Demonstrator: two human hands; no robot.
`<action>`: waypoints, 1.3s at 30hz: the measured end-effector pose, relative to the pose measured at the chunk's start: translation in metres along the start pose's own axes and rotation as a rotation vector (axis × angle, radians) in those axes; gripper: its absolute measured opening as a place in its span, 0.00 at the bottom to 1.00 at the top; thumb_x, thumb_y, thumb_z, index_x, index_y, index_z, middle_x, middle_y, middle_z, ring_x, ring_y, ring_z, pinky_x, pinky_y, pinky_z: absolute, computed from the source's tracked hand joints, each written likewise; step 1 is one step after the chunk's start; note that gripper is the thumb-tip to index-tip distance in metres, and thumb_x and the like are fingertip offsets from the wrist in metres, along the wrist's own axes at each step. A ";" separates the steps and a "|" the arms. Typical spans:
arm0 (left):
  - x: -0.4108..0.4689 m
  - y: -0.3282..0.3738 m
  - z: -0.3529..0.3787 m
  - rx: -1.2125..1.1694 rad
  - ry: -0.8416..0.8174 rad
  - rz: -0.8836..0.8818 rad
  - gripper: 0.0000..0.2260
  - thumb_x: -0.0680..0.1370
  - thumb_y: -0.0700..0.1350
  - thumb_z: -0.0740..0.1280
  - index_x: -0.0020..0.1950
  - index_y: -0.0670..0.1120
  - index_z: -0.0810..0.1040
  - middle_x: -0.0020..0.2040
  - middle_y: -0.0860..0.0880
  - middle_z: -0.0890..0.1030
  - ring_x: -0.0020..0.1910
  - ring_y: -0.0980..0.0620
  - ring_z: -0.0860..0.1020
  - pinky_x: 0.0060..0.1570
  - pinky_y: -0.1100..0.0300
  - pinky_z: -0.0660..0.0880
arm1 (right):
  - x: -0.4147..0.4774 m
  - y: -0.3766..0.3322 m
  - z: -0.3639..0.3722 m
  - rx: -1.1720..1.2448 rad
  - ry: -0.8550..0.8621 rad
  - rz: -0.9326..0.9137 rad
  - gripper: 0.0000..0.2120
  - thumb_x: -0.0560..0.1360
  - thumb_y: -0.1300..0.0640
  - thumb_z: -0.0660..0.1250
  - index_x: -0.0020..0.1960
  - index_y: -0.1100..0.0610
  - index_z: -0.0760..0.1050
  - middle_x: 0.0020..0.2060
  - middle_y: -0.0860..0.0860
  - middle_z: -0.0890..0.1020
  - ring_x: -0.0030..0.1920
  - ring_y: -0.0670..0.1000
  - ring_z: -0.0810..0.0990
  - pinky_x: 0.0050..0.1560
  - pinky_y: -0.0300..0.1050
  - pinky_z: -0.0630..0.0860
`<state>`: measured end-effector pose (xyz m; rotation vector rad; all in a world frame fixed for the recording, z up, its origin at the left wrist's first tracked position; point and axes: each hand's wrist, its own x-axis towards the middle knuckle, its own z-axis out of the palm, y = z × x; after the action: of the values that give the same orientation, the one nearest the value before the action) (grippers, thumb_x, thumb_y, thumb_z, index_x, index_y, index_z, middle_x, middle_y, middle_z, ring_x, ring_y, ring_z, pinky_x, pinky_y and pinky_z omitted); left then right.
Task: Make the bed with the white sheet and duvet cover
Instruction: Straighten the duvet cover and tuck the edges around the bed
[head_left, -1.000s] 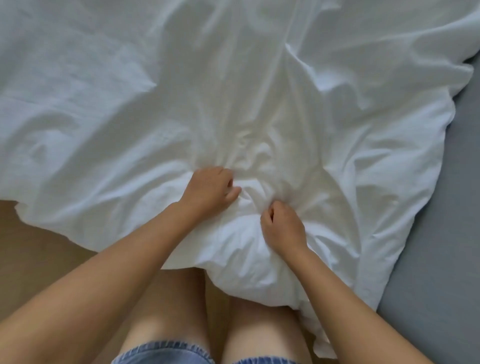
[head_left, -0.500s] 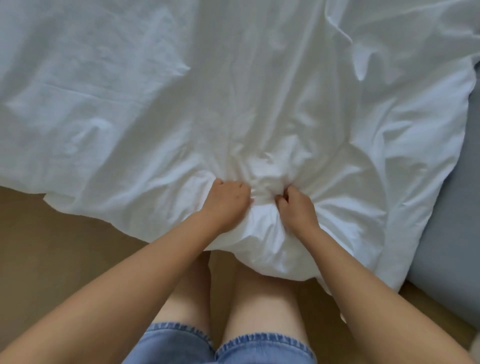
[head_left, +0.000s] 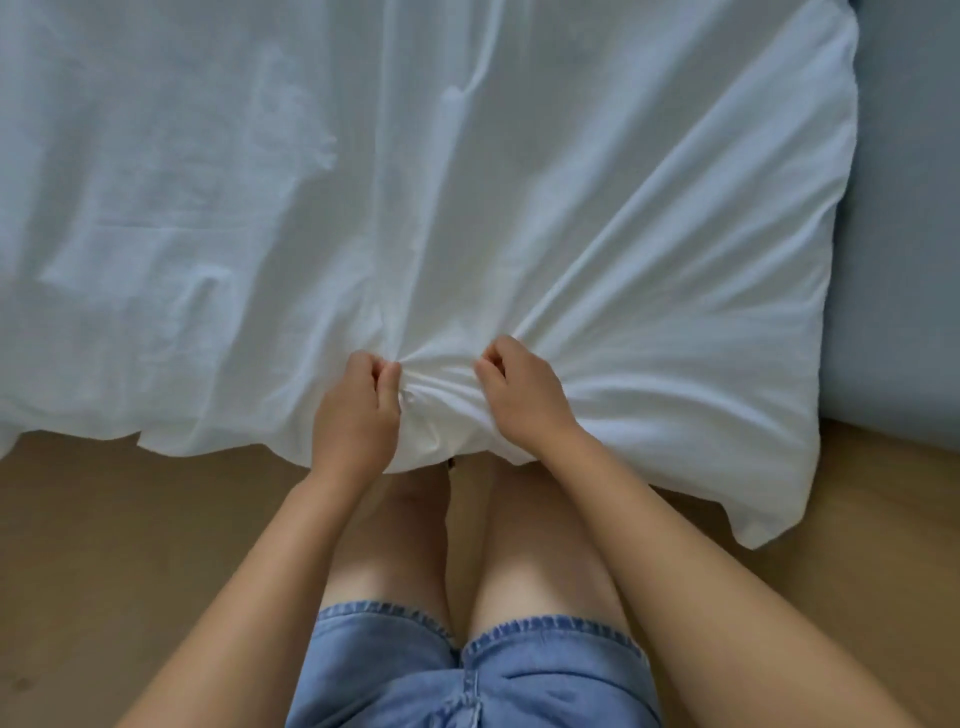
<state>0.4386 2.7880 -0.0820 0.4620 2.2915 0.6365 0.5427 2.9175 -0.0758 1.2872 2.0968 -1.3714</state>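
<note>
Head view, looking straight down at the near side of the bed. The white cover (head_left: 467, 182) is spread over most of what we see. It runs off the left and far edges, and its near edge hangs over the bedside above the wooden floor (head_left: 104, 545).

Our left hand (head_left: 358, 410) has its fingers curled in, pinching a bunch of the fabric close to that near edge, around mid-frame. Our right hand (head_left: 524, 400) is just beside it on the right and does the same, with fingers and thumb wrapped round their own fold. So both hands are clamped on the cloth. Between them it's bunched into a little ridge, and long creases fan out from there toward the far side and the right.

The cover's near right corner droops past the bedside, its tip over the floor. Right of the cover we see a strip of bare grey mattress (head_left: 904, 208).

As for what's inside the cover, we honestly can't tell; the near edge looks a bit puffy, that's all.

Near us are bare legs and blue denim shorts (head_left: 467, 675), with floor on either side.
</note>
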 end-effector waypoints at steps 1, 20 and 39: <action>-0.005 0.000 0.003 -0.061 0.008 -0.023 0.11 0.81 0.49 0.58 0.40 0.48 0.68 0.33 0.50 0.76 0.31 0.57 0.72 0.30 0.63 0.62 | -0.007 0.007 0.001 0.113 0.065 0.015 0.09 0.80 0.56 0.57 0.41 0.56 0.67 0.33 0.47 0.71 0.34 0.45 0.68 0.36 0.40 0.67; -0.064 0.018 0.065 -0.778 0.287 -0.600 0.18 0.79 0.52 0.64 0.33 0.46 0.67 0.20 0.55 0.69 0.19 0.60 0.68 0.24 0.67 0.68 | -0.065 0.118 0.007 1.624 0.177 0.759 0.13 0.76 0.47 0.65 0.54 0.55 0.71 0.51 0.53 0.78 0.49 0.52 0.79 0.44 0.47 0.73; -0.046 0.061 0.127 -1.370 -0.016 -1.005 0.28 0.73 0.57 0.69 0.69 0.46 0.69 0.62 0.46 0.77 0.62 0.44 0.75 0.62 0.46 0.72 | -0.050 0.160 -0.018 1.997 0.477 0.655 0.28 0.65 0.41 0.74 0.60 0.53 0.76 0.53 0.56 0.83 0.54 0.61 0.81 0.56 0.64 0.75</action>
<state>0.5697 2.8545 -0.1032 -1.2003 1.2642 1.3341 0.7044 2.9291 -0.1232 2.5134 -0.5278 -2.7509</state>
